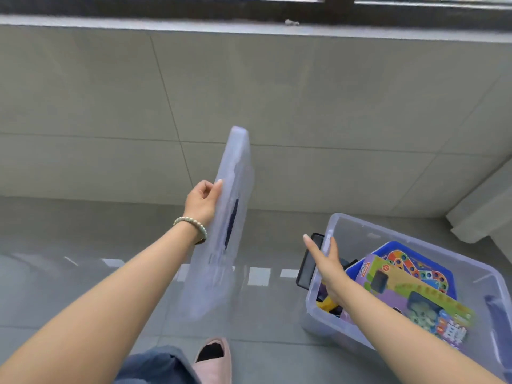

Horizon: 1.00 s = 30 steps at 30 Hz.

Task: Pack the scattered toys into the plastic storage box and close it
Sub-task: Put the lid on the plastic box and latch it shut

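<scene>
Translucent plastic is pinched between the thumb and curled fingers (204, 188) of the left hand (203, 200), which holds the lid (221, 245) by one long edge, upright and clear of the grey tiled floor (83, 259). The right hand (328, 266) has its fingers (313, 246) straight and together at the near left corner of the storage box (388, 228), just beside its black latch (306, 268); I cannot tell whether they press the rim. The box stands open on the floor, apart from the lid, with a blue game board (410, 260), a purple toy carton (415, 297) and yellow pieces (327, 303) inside.
</scene>
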{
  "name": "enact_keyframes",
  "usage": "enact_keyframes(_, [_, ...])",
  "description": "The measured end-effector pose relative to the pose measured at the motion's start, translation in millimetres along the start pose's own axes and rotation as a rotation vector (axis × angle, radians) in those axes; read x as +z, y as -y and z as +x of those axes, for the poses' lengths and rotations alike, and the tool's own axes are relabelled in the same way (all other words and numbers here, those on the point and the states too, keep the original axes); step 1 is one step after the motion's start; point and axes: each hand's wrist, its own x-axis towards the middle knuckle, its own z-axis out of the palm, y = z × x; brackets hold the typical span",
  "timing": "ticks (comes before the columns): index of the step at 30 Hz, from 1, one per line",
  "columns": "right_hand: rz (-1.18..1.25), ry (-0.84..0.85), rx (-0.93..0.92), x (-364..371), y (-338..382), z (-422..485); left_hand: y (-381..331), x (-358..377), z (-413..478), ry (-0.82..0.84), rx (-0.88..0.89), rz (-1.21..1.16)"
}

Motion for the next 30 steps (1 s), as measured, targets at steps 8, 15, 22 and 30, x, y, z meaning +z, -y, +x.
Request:
enact_keyframes(8, [0.236,0.189,0.156,-35,44,-37,-55,15,-16,-0.179,-0.246,-0.547])
enact_keyframes(15, [0.308,0.187,0.171,-85,65,-59,-115,23,-27,-0.203,-0.244,-0.679])
enact_keyframes(22, [0.534,0.214,0.2,-107,85,-76,-136,67,-58,-0.077,-0.332,-0.932])
enact_keyframes(30, [0.647,0.006,0.166,-206,65,-71,-132,148,-106,0.219,-0.398,-1.006])
